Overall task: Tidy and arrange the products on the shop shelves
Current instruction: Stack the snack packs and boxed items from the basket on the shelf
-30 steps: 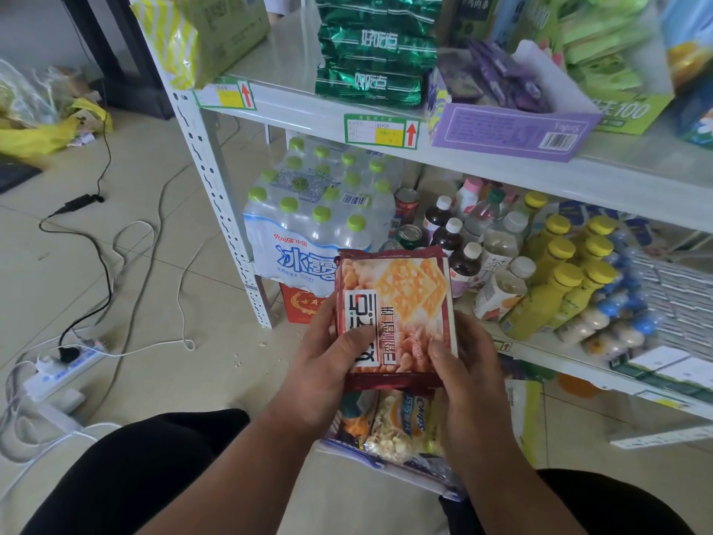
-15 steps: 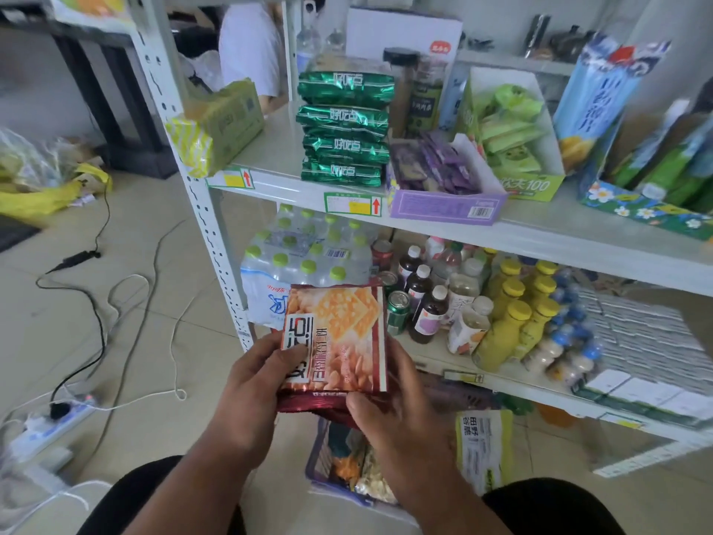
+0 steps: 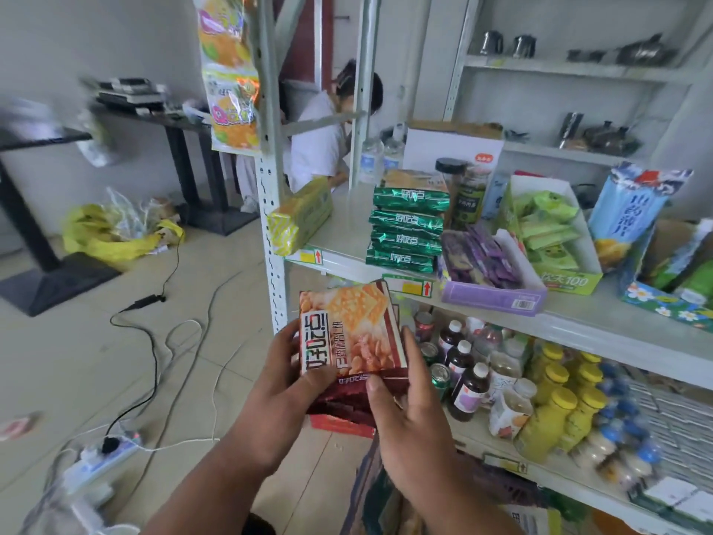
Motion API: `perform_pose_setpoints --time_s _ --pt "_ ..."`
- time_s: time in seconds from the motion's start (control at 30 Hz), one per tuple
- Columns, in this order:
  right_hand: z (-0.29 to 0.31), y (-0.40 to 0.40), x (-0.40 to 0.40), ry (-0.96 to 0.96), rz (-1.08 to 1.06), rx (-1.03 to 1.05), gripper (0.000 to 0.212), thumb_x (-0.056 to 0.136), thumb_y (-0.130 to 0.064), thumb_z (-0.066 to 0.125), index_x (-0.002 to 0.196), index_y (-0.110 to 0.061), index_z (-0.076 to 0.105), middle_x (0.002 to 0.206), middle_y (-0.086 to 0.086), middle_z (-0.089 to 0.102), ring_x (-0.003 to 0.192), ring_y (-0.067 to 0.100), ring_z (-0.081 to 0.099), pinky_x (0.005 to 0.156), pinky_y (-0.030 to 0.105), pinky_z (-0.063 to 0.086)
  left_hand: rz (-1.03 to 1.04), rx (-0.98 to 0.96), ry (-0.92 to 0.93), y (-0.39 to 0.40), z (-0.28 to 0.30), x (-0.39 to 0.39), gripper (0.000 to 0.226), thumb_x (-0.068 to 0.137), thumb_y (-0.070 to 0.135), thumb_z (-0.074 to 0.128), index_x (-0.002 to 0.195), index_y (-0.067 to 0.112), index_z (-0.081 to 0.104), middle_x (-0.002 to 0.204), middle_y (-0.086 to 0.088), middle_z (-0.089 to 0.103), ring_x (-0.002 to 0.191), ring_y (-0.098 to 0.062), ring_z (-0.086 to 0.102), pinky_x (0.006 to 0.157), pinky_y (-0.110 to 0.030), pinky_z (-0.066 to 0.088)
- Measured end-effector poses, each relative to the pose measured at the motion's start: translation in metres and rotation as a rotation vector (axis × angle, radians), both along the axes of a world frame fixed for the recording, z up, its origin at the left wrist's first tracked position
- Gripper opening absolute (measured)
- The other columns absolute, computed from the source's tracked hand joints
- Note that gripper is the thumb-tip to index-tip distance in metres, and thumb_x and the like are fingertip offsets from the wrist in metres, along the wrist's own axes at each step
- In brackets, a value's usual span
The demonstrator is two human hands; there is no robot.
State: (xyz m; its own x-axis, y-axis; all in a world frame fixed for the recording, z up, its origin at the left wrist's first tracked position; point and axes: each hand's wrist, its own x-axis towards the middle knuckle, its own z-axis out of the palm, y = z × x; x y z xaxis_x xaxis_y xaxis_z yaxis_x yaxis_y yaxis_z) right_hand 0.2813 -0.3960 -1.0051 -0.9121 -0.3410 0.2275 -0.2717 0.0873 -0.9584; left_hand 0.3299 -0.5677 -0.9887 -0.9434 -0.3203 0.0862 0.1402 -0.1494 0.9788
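Note:
Both my hands hold a small stack of red cracker packets [image 3: 349, 334] in front of the white shelf post. My left hand [image 3: 285, 380] grips the stack's left side, thumb on the front of the top packet. My right hand [image 3: 409, 411] holds the right side and lower edge, thumb on the dark red packet underneath. Just above and behind, a pile of green packets [image 3: 409, 229] of the same brand lies on the middle shelf [image 3: 347, 222].
On the middle shelf stand a yellow-green pack [image 3: 301, 216], a purple box [image 3: 490, 272], a green box [image 3: 551, 241] and blue bags [image 3: 632, 214]. Bottles and cans [image 3: 474, 376] fill the lower shelf. Cables and a power strip [image 3: 104, 453] lie on the floor. A person [image 3: 324, 137] sits behind the shelf.
My view has tilted up, showing the middle and upper shelves. The packets have risen toward the middle shelf's front edge, still gripped by both hands.

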Motion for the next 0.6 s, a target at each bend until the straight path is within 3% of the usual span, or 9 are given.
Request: perform_pose_setpoints --time_s 0.07,0.13,0.2,0.27,0.4,0.5,0.6 --pt "0.013 -0.011 -0.009 0.037 0.018 -0.010 0.065 0.107 -0.026 0.061 0.157 -0.051 0.030 0.141 -0.021 0.063 0.124 -0.003 0.064 0.100 0.020 0.055 0.020 -0.018 0.022 -0.011 0.009 -0.005 0.050 0.103 0.006 0.066 0.146 0.025 0.049 0.122 -0.011 0.077 0.109 -0.033 0.077 0.085 -0.042 0.065" --pt "0.027 -0.024 -0.018 0.065 0.017 -0.008 0.060 0.106 -0.033 0.061 0.158 -0.047 0.034 0.137 -0.019 0.067 0.123 0.003 0.067 0.102 0.030 0.057 0.075 -0.065 0.042 -0.023 0.021 -0.011 0.052 0.100 0.026 0.073 0.147 0.033 0.052 0.130 -0.011 0.072 0.117 -0.035 0.073 0.092 -0.053 0.063" --pt "0.040 -0.038 -0.030 0.059 0.010 -0.018 0.060 0.101 -0.044 0.061 0.155 -0.051 0.036 0.135 -0.015 0.069 0.120 0.009 0.070 0.101 0.040 0.058 0.153 -0.179 0.068 -0.034 0.039 -0.019 0.053 0.090 0.047 0.074 0.141 0.047 0.059 0.137 0.001 0.063 0.126 -0.021 0.068 0.096 -0.050 0.061" --pt "0.051 -0.052 -0.043 0.062 -0.001 -0.031 0.059 0.100 -0.042 0.062 0.153 -0.052 0.038 0.129 -0.016 0.071 0.116 0.009 0.071 0.100 0.043 0.059 0.173 -0.210 0.089 -0.042 0.056 -0.030 0.050 0.087 0.053 0.071 0.136 0.051 0.062 0.136 0.004 0.062 0.126 -0.015 0.066 0.100 -0.050 0.060" --pt "0.076 -0.073 -0.066 0.090 -0.013 -0.017 0.059 0.103 -0.033 0.063 0.154 -0.048 0.039 0.120 -0.018 0.074 0.107 0.002 0.072 0.096 0.035 0.060 0.124 -0.201 0.112 -0.060 0.081 -0.056 0.042 0.090 0.037 0.072 0.132 0.036 0.065 0.125 -0.005 0.075 0.117 -0.030 0.073 0.099 -0.059 0.059" --pt "0.094 -0.087 -0.081 0.088 -0.005 -0.008 0.055 0.104 -0.032 0.063 0.151 -0.050 0.041 0.118 -0.020 0.073 0.103 -0.001 0.072 0.093 0.032 0.060 0.099 -0.195 0.107 -0.075 0.091 -0.074 0.036 0.102 0.011 0.068 0.131 0.031 0.063 0.121 -0.006 0.077 0.113 -0.033 0.075 0.092 -0.052 0.064" --pt "0.107 -0.100 -0.094 0.092 0.003 -0.014 0.052 0.104 -0.029 0.063 0.150 -0.047 0.045 0.119 -0.018 0.072 0.101 -0.001 0.072 0.091 0.030 0.061 0.105 -0.154 0.064 -0.089 0.099 -0.090 0.040 0.104 0.000 0.060 0.135 0.025 0.059 0.116 -0.007 0.079 0.102 -0.028 0.078 0.072 -0.037 0.066"
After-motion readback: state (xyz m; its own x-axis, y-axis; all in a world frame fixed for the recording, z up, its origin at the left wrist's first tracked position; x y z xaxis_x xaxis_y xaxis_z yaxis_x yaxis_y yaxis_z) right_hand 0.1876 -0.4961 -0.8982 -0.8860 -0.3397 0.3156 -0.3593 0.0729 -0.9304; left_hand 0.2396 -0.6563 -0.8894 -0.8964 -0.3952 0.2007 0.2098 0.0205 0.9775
